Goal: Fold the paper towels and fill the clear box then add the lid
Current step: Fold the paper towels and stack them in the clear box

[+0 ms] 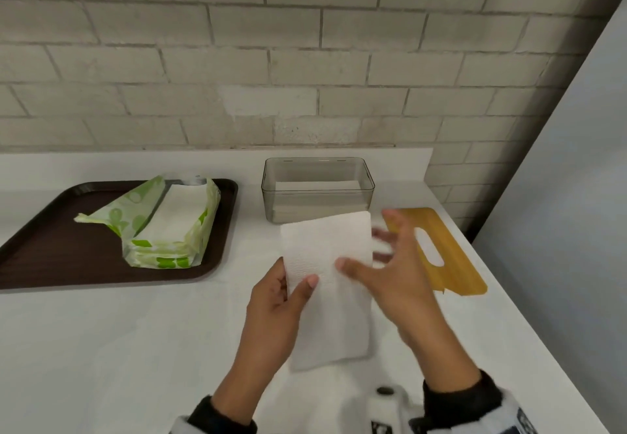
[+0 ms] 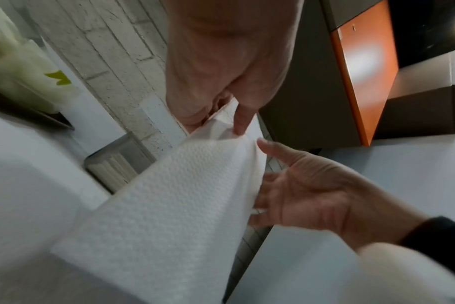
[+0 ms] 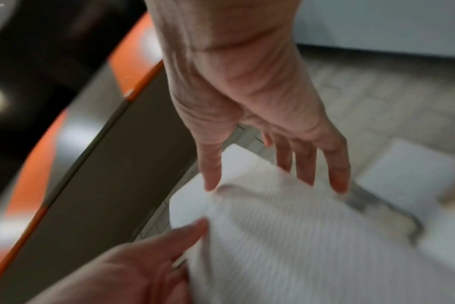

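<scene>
White counter (image 1: 135, 348) under brick wall. Left hand (image 1: 281, 301) pinches the folded paper towel (image 1: 327, 284) at its left edge; right hand (image 1: 390, 274) spread, fingers loose, at its right side. Towel's long axis runs toward the clear box (image 1: 317, 189) just beyond; lid (image 1: 437, 250) lies nearer the right hand.

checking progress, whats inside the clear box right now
A low stack of folded paper towels lies inside the clear box. Its front bottom edge is hidden behind the held paper towel.
</scene>
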`<state>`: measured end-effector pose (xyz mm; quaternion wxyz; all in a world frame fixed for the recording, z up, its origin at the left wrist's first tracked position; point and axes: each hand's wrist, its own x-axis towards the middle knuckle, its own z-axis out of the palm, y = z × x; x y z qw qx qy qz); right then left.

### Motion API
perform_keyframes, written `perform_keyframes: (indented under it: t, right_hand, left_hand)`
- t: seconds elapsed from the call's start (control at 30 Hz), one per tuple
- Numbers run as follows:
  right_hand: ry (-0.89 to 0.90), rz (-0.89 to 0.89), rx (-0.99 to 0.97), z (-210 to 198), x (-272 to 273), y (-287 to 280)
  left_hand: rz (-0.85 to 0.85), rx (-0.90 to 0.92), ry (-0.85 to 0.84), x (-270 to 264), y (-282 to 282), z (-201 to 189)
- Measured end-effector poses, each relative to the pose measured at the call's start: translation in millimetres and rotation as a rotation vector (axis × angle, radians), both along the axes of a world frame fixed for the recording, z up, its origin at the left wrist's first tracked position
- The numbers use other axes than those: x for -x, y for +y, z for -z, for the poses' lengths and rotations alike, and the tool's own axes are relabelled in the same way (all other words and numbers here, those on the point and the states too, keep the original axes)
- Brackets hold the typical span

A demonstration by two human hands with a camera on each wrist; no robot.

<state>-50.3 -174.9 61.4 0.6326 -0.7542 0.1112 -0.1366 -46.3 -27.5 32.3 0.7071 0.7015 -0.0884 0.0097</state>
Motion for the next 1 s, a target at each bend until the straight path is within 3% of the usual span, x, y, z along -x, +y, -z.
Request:
perform_keyframes:
  t: [0.1,0.23,0.33,0.5,0.63,0.83,1.0]
  right_hand:
    - [0.136,-0.183,-0.209,25,4,13]
    - [-0.068,-0.026,-0.016,23,4,22]
    - [-0.164,0.034,0.036,26,7,27]
    - [0.090,-0.051,0.112,58,8,31]
    - [0.117,-0.046,0.121,58,9,25]
    - [0.309,-0.201,0.218,55,29,-4]
    - [0.584,0.018,0.391,56,34,-90]
  left_hand:
    - [-0.070,-0.028,-0.066,-3,3,2]
    - [-0.089,-0.035,-0.151,1,-1,-3]
    - [-0.087,-0.045,-0.118,3,-6,-2]
    - [-0.006,-0.115,0.097,-6,-8,27]
    - [-0.051,-0.219,0.026,-10,-8,30]
    - [-0.157,-0.057,0.033,-22,-8,14]
    - [-0.177,0.012,0.097,-30,-9,18]
